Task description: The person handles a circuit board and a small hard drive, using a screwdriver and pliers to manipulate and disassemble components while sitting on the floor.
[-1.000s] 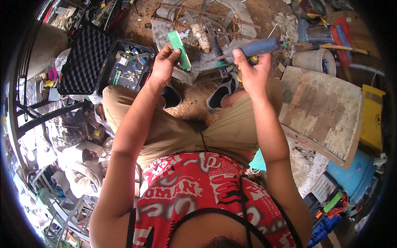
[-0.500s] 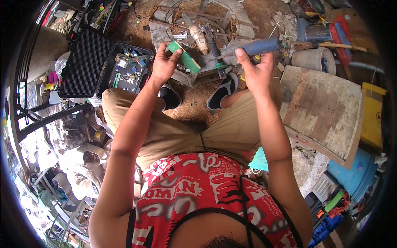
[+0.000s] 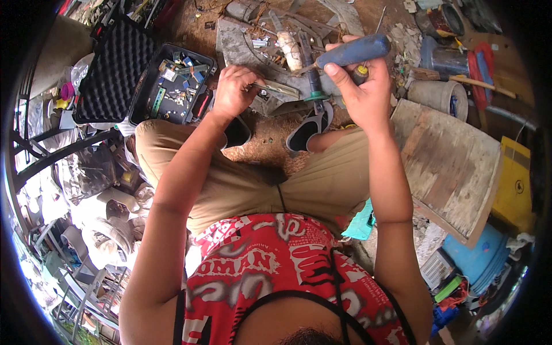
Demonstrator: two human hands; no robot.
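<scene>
My left hand (image 3: pixel 234 92) is closed on one end of a circuit board (image 3: pixel 282 89), now seen nearly edge-on. My right hand (image 3: pixel 367 86) grips a tool with a thick blue handle (image 3: pixel 355 50), perhaps a screwdriver; its thin metal blade points left above the board's far side. A second tool's dark and yellow handle (image 3: pixel 360 73) shows in the same palm, and a thin shaft rises beyond the blue handle. Between my feet stands a dark rod with a green collar (image 3: pixel 315 95). A whitish wrapped piece (image 3: pixel 289 50) lies beside it.
Left of my knee, an open black case (image 3: pixel 138 106) with a foam-lined lid (image 3: pixel 112 75) holds circuit boards and small parts. A wooden board (image 3: pixel 445 167) lies to the right, near a grey bucket (image 3: pixel 440 95), a yellow panel (image 3: pixel 512 184) and a blue container (image 3: pixel 474 247).
The circuit board has tipped from its green face to edge-on. My right hand has moved slightly up, and the blue tool's blade has come into view, pointing left.
</scene>
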